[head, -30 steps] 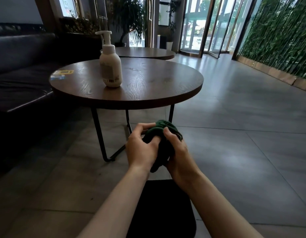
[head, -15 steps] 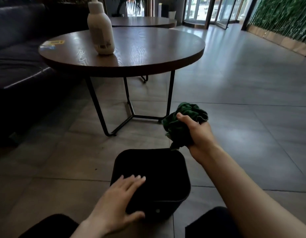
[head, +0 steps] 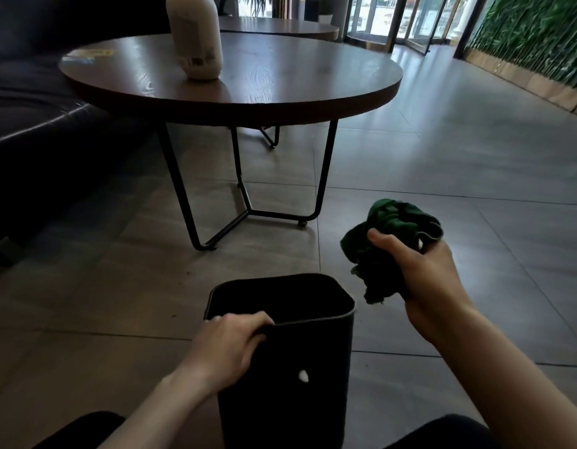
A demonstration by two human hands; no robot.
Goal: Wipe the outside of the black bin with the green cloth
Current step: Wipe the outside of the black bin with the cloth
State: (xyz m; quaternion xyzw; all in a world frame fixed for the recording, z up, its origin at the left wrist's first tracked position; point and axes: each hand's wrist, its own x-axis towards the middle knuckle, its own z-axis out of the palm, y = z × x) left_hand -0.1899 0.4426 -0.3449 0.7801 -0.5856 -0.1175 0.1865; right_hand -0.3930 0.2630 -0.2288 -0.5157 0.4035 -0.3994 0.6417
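Grey tiled floor fills most of the frame, grout lines visible. Black bin at lower centre, open top up; whether its base touches the floor is cut off. Round wooden table at upper centre stands on the floor on thin black metal legs. White bottle stands upright on the tabletop, upper left, top cropped. Yellow and blue sticker-like patch lies flat at the table's far left edge. Second round table behind.
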